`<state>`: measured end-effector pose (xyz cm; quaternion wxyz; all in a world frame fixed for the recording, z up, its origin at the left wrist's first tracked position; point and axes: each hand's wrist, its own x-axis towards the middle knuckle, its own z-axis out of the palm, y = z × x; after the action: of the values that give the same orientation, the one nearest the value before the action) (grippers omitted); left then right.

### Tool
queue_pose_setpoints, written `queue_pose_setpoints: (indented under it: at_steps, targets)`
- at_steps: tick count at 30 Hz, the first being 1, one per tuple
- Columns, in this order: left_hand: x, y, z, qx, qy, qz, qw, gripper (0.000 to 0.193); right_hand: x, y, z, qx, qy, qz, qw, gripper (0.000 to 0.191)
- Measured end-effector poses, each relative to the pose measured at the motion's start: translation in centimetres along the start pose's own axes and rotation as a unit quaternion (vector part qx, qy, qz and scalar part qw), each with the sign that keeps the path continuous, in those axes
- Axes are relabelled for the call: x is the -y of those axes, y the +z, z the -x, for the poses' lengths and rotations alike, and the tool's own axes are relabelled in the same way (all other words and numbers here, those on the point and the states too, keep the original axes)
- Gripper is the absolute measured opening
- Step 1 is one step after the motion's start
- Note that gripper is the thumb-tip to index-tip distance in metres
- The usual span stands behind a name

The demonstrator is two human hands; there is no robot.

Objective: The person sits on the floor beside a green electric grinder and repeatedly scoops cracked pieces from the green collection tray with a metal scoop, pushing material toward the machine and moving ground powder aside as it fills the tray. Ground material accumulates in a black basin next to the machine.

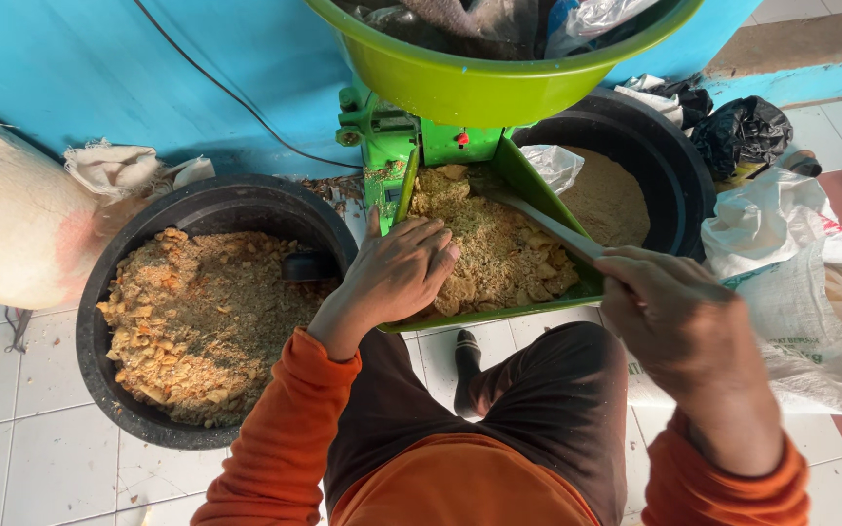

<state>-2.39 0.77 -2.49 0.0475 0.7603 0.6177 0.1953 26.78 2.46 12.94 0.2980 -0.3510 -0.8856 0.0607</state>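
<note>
A pale woven sack [12,224] is seen at far left, slumped against the blue wall [99,68]. Just right of it, a black round tub [109,390] is filled with coarse tan crumbs and chips, dry and flaky. The left hand [397,273] is laid flat, fingers spread and unclenched, on the crumbly heap in the green feed tray [523,180] of the green machine [387,131] (nothing is grasped). The tray's long axis is run from near to far, sloping toward the machine. A long grey stick [538,219] is clasped in the right hand [669,312], which is closed around its near end; its tip is angled left and far, into the heap. Behind, a second black tub [669,161] holds fine powder. White sacks [791,282] are piled at right.
</note>
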Motion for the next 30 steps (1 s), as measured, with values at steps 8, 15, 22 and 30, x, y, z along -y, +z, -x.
queue_pose_setpoints:
  at_steps: [8, 15, 22, 30]
  targets:
    - [-0.3, -0.5, -0.1, 0.012, -0.013, 0.006, 1.0, 0.045, 0.0, 1.3, -2.2, 0.022, -0.041, -0.035, 0.998, 0.021]
    - [-0.5, -0.8, 0.0, 0.002, -0.011, 0.022, 1.0, 0.043, 1.3, 2.8, -3.3, 0.03, -0.068, -0.031, 0.997, 0.017]
    - [-0.3, -0.8, -0.1, -0.004, 0.012, 0.008, 1.0, 0.042, 1.3, 3.1, -1.4, 0.021, -0.049, -0.055, 0.997, 0.022]
    - [-0.5, -1.0, 0.0, 0.004, -0.001, 0.011, 1.0, 0.041, 0.1, 5.6, -2.4, 0.003, -0.063, -0.045, 0.997, 0.022]
